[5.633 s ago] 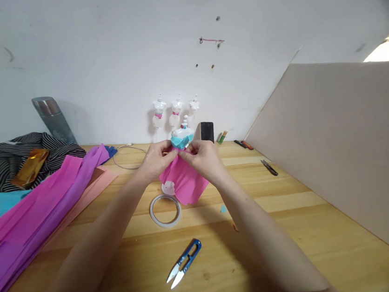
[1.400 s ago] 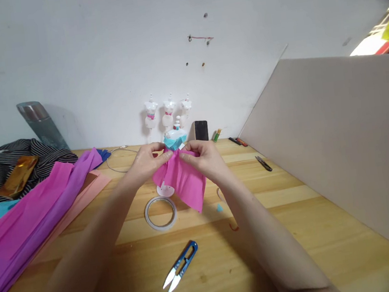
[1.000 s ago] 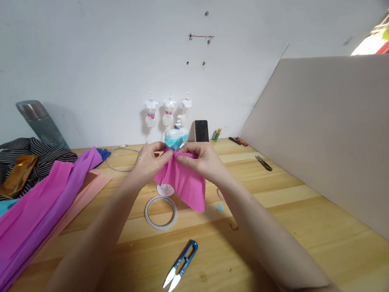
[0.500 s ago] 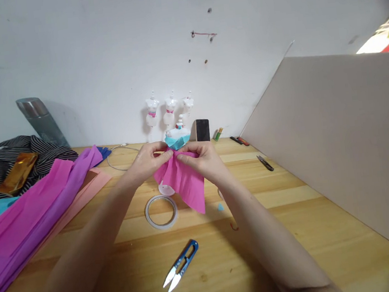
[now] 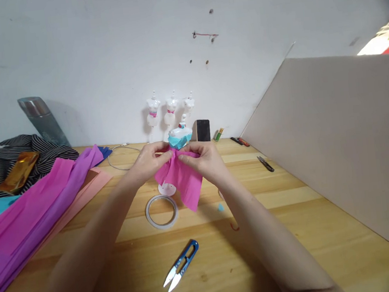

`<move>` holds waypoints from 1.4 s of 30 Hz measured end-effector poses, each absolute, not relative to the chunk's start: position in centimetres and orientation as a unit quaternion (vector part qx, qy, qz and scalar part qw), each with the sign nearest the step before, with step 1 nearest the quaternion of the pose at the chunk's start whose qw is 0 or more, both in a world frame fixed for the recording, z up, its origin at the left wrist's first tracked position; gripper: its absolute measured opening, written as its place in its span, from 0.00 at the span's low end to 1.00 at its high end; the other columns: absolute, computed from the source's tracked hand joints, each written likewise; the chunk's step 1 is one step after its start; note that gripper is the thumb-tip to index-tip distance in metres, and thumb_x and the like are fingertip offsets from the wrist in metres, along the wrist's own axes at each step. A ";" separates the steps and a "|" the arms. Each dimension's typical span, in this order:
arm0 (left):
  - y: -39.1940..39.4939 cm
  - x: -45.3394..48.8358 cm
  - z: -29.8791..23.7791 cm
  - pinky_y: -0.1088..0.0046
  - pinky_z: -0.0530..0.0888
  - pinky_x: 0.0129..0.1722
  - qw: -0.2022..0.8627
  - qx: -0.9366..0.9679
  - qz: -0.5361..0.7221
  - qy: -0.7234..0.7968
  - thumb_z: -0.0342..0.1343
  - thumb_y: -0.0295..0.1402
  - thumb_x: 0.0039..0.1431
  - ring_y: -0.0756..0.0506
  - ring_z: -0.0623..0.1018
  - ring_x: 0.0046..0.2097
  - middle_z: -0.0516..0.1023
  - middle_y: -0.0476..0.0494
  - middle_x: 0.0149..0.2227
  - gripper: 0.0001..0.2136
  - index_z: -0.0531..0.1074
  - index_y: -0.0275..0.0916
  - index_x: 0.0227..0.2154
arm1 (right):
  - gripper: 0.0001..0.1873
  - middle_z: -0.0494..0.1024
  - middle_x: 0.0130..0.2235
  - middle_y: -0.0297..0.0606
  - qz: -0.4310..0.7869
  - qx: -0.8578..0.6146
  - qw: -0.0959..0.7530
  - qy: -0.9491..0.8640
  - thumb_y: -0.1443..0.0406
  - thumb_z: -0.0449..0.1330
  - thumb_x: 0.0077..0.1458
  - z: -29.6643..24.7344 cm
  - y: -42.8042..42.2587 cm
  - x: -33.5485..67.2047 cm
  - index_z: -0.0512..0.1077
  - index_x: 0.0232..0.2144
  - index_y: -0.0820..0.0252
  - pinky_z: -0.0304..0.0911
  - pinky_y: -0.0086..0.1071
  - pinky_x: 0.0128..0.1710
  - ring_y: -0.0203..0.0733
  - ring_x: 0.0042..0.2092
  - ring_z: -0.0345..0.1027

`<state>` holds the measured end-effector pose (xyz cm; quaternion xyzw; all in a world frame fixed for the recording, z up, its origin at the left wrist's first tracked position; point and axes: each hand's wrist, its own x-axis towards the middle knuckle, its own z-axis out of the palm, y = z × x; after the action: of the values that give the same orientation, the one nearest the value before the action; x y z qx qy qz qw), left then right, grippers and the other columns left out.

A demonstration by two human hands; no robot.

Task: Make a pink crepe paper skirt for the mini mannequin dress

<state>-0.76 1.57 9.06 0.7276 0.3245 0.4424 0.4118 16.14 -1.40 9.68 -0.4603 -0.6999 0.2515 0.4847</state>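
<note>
Sheet [image 5: 186,180], pink, pinched in left hand [image 5: 150,162] and right hand [image 5: 204,158], hanging narrower than before

Gathered pink sheet [image 5: 186,182], below turquoise bodice [image 5: 179,142], tilted white mannequin [image 5: 180,131]

1. Extends left forearm [image 5: 105,226] and right forearm [image 5: 259,223] forward, both bare, converging from bottom edge toward centre.
2. Pinches with left hand [image 5: 150,162], pointing left thumb [image 5: 165,158] inward, curling left index finger [image 5: 160,145] above.
3. Pinches with right hand [image 5: 203,158] too, angling right thumb [image 5: 188,160] up and inward.
4. Holds thumb tips near each other, slightly apart.
5. Shows thumb side of both hands to camera.
</note>
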 end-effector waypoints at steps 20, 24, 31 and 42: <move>1.7 -0.9 8.8 0.66 0.73 0.43 0.407 0.726 0.445 0.330 0.56 0.38 0.52 0.43 0.77 0.41 0.81 0.39 0.38 0.13 0.75 0.32 0.35 | 0.11 0.71 0.24 0.36 0.259 -0.477 0.497 -0.677 0.60 0.61 0.42 9.6 -1.0 15.5 0.71 0.19 0.62 0.56 0.29 0.27 0.37 0.28 0.61; 1.8 -0.9 8.7 0.66 0.73 0.43 0.411 0.725 0.445 0.328 0.56 0.37 0.52 0.43 0.77 0.41 0.81 0.39 0.38 0.13 0.75 0.32 0.35 | 0.11 0.70 0.23 0.34 0.271 -0.476 0.493 -0.675 0.59 0.60 0.43 9.5 -1.1 15.6 0.71 0.20 0.62 0.56 0.29 0.26 0.36 0.27 0.60; 1.8 -0.9 8.8 0.66 0.73 0.43 0.405 0.729 0.441 0.332 0.55 0.36 0.52 0.43 0.78 0.41 0.81 0.40 0.38 0.12 0.75 0.33 0.35 | 0.11 0.70 0.22 0.34 0.222 -0.506 0.483 -0.679 0.58 0.60 0.43 9.3 -0.7 15.9 0.69 0.20 0.61 0.55 0.28 0.25 0.36 0.27 0.60; 1.7 -0.9 8.8 0.65 0.73 0.43 0.415 0.724 0.443 0.327 0.55 0.36 0.52 0.43 0.77 0.41 0.81 0.39 0.37 0.12 0.75 0.32 0.34 | 0.12 0.70 0.23 0.34 0.336 -0.483 0.485 -0.647 0.58 0.62 0.41 10.0 -1.5 15.6 0.70 0.20 0.62 0.55 0.28 0.23 0.35 0.25 0.60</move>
<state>-0.89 1.70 8.83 0.7239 0.3272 0.4432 0.4154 15.58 -1.46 9.98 -0.4827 -0.6473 0.3357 0.4850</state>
